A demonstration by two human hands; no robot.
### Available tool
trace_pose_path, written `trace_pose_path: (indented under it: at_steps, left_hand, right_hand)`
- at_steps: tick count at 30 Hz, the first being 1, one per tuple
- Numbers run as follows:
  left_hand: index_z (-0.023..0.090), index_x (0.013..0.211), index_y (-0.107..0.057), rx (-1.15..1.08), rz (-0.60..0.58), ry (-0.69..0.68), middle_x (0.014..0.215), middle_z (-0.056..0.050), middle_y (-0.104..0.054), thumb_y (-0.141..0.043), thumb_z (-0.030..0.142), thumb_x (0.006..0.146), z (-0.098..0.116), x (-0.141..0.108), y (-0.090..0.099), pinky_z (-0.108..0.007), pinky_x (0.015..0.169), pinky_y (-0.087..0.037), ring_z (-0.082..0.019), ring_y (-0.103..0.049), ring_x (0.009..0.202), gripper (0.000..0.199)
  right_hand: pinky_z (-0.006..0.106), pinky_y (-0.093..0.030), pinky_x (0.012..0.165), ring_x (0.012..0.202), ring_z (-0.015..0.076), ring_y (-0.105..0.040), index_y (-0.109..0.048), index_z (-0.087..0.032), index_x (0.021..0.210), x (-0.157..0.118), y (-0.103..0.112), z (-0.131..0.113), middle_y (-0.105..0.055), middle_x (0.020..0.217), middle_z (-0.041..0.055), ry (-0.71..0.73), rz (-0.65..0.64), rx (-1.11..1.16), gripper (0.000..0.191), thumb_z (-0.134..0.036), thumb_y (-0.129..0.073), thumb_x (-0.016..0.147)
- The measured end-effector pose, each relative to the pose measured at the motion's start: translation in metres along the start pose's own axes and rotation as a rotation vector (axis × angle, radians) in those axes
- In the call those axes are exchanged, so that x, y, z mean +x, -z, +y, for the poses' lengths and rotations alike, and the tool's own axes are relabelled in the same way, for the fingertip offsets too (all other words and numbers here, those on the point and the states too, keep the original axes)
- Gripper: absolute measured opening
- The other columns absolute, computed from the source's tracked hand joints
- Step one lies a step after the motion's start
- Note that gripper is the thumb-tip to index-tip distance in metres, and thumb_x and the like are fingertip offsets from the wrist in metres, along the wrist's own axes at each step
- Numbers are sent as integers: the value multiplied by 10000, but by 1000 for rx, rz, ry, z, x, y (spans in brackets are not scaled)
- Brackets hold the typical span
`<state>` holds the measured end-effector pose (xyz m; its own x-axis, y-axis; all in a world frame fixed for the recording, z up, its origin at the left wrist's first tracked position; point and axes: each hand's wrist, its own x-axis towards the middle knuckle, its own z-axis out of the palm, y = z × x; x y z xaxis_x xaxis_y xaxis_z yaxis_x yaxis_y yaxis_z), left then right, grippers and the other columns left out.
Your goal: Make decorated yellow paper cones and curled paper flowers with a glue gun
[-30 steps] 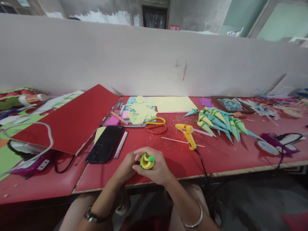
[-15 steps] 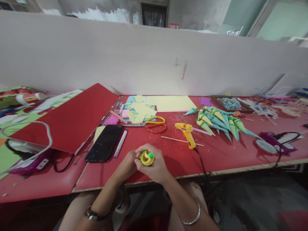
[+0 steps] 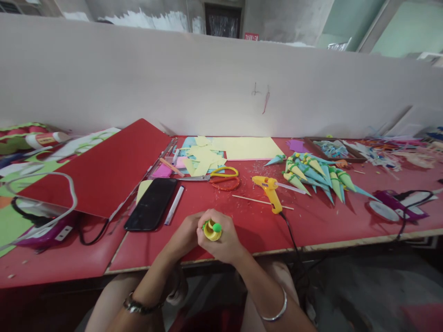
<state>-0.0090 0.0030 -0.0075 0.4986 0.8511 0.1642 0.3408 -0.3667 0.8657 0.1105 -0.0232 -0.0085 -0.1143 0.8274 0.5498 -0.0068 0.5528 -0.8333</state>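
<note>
A rolled yellow paper cone (image 3: 209,234), with a green pompom (image 3: 217,227) at its rim and a bit of green trim, points its open end up at me. My right hand (image 3: 223,237) is closed around it near the table's front edge. Pressed up against the cone's left side is my left hand (image 3: 187,233), its fingers curled in toward it; the fingertips and the cone's lower part are hidden. A yellow glue gun (image 3: 272,191) lies to the right of my hands, with a thin wooden stick (image 3: 251,199) beside it.
Finished blue and yellow paper cones (image 3: 318,173) lie heaped at the right. Scissors (image 3: 224,176), a black phone (image 3: 151,205) and a white pen (image 3: 174,205) lie beyond my hands. Yellow paper scraps (image 3: 202,157) sit farther back; a red board (image 3: 100,170) leans at left.
My right hand's fingers have shifted slightly around the cone, and the cone has turned and tipped a little. The things on the table stay in place.
</note>
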Motion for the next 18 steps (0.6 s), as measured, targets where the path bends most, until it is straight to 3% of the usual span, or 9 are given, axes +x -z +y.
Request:
trace_pose_path:
  at_steps: [10, 18]
  left_hand:
    - [141, 619, -564, -8, -6, -6, 618, 6, -572, -449, 214, 639, 2, 1, 1, -194, 538, -440, -114, -487, 559, 137]
    - [143, 684, -586, -6, -2, 4, 704, -15, -610, -446, 191, 653, -10, -2, 0, -211, 571, -461, -136, -519, 628, 151]
  right_hand:
    - [207, -403, 565, 563, 96, -464, -470, -204, 685, -1, 0, 2, -498, 630, -33, 8, -25, -40, 61, -210, -525, 711]
    - [236, -432, 636, 640, 117, -515, -534, -209, 756, 0, 0, 2, -548, 689, -13, 82, -33, 34, 68, -224, -582, 709]
